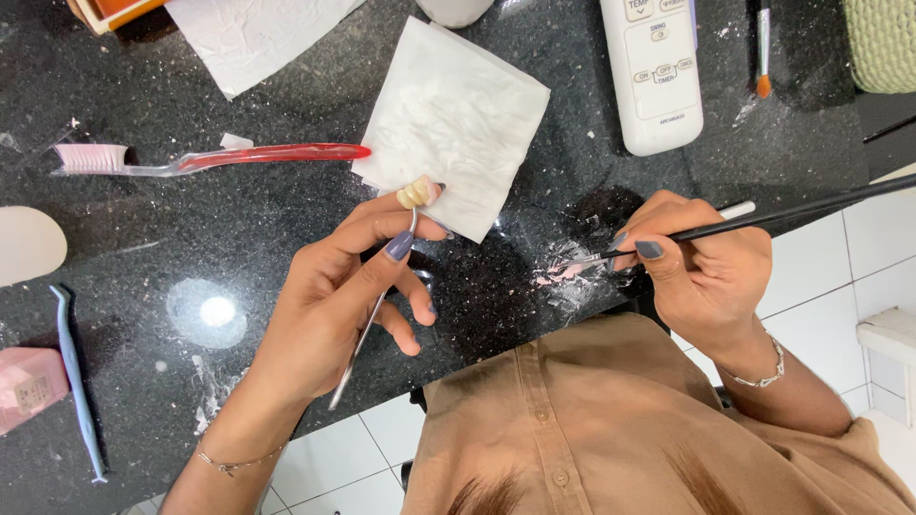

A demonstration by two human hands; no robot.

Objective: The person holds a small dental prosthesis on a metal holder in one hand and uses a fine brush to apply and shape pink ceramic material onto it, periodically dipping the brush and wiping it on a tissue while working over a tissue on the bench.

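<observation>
My left hand (pixel 343 286) grips a thin metal instrument (pixel 367 329) whose tip carries a small cream tooth-shaped piece (pixel 414 194), held over the corner of a white paper tissue (pixel 458 114). My right hand (pixel 701 262) holds a thin black-handled brush (pixel 763 217); its tip touches a pinkish-white smear (pixel 568 274) on the black stone counter (pixel 267 229). The two hands are apart, on either side of the smear.
A red-handled toothbrush with pink bristles (pixel 210 159) lies at the left. A white remote control (pixel 654 72), a small orange-tipped brush (pixel 762 48), a blue plastic tool (pixel 76 381), a pink box (pixel 29 386) and another tissue (pixel 253 33) surround the work spot. White floor tiles show below the counter edge.
</observation>
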